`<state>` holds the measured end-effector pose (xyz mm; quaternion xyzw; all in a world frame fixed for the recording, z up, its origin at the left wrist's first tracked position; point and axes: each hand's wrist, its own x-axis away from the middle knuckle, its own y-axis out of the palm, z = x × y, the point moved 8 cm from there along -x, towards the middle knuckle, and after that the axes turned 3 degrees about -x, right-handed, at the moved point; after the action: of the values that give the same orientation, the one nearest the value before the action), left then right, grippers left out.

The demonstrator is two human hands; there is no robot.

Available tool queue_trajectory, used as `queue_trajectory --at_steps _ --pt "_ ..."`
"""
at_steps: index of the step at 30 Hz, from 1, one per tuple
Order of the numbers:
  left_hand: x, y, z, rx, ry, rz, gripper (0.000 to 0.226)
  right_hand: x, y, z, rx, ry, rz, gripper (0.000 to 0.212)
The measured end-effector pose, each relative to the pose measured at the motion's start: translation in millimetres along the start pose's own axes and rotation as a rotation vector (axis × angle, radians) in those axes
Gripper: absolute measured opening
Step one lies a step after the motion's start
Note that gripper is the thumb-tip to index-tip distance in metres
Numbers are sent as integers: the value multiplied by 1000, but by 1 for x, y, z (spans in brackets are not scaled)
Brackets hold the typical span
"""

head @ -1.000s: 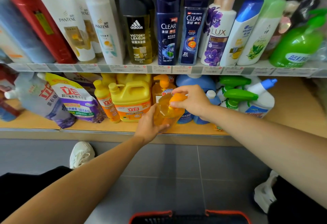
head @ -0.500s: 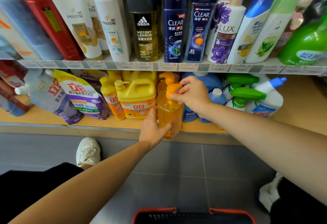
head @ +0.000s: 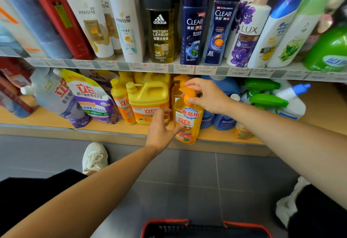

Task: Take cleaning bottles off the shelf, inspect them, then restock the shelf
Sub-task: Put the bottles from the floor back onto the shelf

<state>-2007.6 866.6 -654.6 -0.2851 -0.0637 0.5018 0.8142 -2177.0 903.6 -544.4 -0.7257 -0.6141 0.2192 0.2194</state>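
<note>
Orange pump bottle [head: 187,121] upright, label toward camera; right hand [head: 208,97] pinches pump.

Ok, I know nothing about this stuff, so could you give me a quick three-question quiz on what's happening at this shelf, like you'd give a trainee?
1. True or false: the right hand pinches the pump of the orange pump bottle.
2. What stands just behind the left hand? A) a yellow jug B) a green sprayer C) a red basket
3. Fill in: the black-capped bottle on the upper shelf carries the brand name ____.
Key: 1 true; 2 A; 3 adidas.
</note>
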Motion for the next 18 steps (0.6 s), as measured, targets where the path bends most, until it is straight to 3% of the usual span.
queue_trajectory --at_steps 3,6,11,16,18 --pt "-15 6 -9 40 -91 -107 93 -5 2 -1 13 -13 -37 48" --pt "-20 23 -7 129 -89 -253 97 -8 3 -2 47 -31 -54 48" --pt "-28 23 -8 127 -82 -190 82 -6 1 1 105 -42 -35 53" --pt "-26 19 -7 54 -35 -141 81 19 -19 19 212 -48 228 56" --pt "-22 15 -10 15 -38 -99 82 28 -15 31 216 -1 217 59"
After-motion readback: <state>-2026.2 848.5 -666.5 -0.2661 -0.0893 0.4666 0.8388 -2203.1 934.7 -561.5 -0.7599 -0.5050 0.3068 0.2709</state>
